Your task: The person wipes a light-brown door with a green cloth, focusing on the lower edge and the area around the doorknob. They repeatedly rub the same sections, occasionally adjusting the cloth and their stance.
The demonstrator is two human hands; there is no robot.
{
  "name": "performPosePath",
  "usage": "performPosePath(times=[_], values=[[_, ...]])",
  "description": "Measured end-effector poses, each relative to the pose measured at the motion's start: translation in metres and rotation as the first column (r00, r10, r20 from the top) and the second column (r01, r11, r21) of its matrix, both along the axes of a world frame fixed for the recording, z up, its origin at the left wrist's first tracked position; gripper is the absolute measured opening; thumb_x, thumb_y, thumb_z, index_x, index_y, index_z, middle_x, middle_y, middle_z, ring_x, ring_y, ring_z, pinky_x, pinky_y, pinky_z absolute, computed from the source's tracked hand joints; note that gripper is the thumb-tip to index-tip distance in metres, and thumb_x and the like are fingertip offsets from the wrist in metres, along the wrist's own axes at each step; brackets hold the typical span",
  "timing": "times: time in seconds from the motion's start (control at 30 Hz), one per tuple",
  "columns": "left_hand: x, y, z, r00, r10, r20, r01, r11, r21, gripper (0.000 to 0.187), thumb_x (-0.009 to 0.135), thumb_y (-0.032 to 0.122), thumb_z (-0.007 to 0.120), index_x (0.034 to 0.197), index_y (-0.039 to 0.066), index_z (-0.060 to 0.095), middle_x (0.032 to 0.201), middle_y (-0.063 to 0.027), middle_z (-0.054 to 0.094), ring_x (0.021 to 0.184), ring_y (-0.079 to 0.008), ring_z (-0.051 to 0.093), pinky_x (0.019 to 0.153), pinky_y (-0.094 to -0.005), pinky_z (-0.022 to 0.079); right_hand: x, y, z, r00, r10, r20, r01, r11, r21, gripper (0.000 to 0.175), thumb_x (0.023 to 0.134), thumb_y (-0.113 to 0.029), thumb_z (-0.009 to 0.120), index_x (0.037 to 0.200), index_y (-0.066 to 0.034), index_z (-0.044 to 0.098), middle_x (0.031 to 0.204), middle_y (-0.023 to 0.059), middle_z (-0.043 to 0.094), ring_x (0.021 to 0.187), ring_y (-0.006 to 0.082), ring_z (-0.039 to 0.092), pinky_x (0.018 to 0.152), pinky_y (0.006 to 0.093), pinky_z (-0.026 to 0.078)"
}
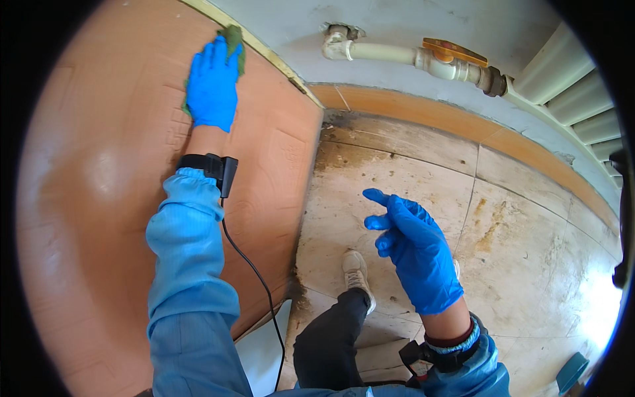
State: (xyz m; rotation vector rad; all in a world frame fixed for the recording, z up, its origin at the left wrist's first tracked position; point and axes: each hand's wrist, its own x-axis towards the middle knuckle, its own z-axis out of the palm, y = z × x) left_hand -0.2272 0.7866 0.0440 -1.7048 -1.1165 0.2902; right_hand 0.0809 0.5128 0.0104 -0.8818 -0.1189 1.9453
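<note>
My left hand (213, 84), in a blue disposable glove, presses a green cloth (233, 42) flat against an orange-brown panelled door (268, 164) near its edge. Parts of the cloth stick out beyond the fingertips and at the side of the palm; the rest is hidden under the glove. My right hand (414, 245), gloved in the same blue, hangs in the air over the stained tiled floor (416, 178). Its fingers are partly bent and apart, and nothing is in them. Each wrist wears a black strapped device, with a black cable running down from the left one.
A white pipe (382, 52) with an orange-handled valve (454, 51) runs along the wall to a white radiator (570, 84). Tan skirting tiles (416, 108) line the wall's foot. A teal plastic container (572, 372) is at the lower right. My shoe (355, 273) stands on the floor.
</note>
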Motion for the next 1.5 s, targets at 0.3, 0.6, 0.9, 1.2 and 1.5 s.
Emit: performPosePath(times=[0.3,0.6,0.9,1.2,1.5], values=[[-0.002,0.015,-0.193,0.994,-0.016,0.11,0.045,0.962,-0.268,0.041,0.102,0.022,0.047,0.138,0.002,0.052,0.142,-0.0114,0.05,0.131,-0.0292,0.048,0.114,-0.0412,0.034,0.051,-0.007,-0.009,0.967,-0.035,0.254,0.063,0.993,-0.103,0.025,0.102,-0.016,0.052,0.111,0.0053,0.063,0.125,0.0245,0.064,0.074,0.017,0.069,0.064,0.0252,0.057],[0.001,0.019,-0.306,0.983,0.089,0.159,-0.003,0.88,-0.476,0.041,0.099,0.023,0.049,0.135,0.004,0.055,0.142,-0.0119,0.051,0.131,-0.0298,0.048,0.114,-0.0442,0.034,0.071,-0.009,-0.014,0.93,-0.054,0.364,0.14,0.967,-0.214,0.023,0.103,-0.015,0.05,0.109,0.0032,0.064,0.129,0.0289,0.06,0.075,0.0229,0.072,0.06,0.0268,0.058],[-0.005,0.049,-0.395,0.902,0.131,0.412,0.107,0.855,-0.507,0.047,0.102,0.031,0.044,0.141,0.006,0.049,0.142,-0.0184,0.053,0.131,-0.032,0.049,0.115,-0.0416,0.033,0.073,0.001,-0.009,0.887,0.034,0.46,0.084,0.969,-0.233,0.04,0.103,-0.022,0.05,0.121,0.0119,0.06,0.083,0.0099,0.068,0.061,0.0084,0.056,0.061,0.0175,0.044],[-0.021,-0.016,-0.384,0.999,0.039,0.006,-0.023,0.709,-0.705,0.038,0.097,0.018,0.047,0.133,0.015,0.059,0.143,-0.0115,0.051,0.131,-0.0298,0.049,0.114,-0.0439,0.033,0.082,-0.013,-0.013,0.854,-0.003,0.52,0.12,0.974,-0.192,0.029,0.104,-0.021,0.052,0.115,0.0044,0.062,0.119,0.0292,0.065,0.072,0.0269,0.074,0.053,0.0307,0.061],[-0.097,-0.2,-0.389,0.999,0.038,0.013,-0.014,0.64,-0.768,0.045,0.1,0.025,0.045,0.138,0.001,0.052,0.142,-0.0135,0.053,0.132,-0.0283,0.049,0.115,-0.0403,0.033,0.066,-0.052,-0.007,0.927,-0.04,0.374,0.056,0.998,-0.031,0.028,0.105,-0.019,0.049,0.115,0.0037,0.062,0.123,0.0309,0.063,0.079,0.0294,0.074,0.055,0.0302,0.061]])
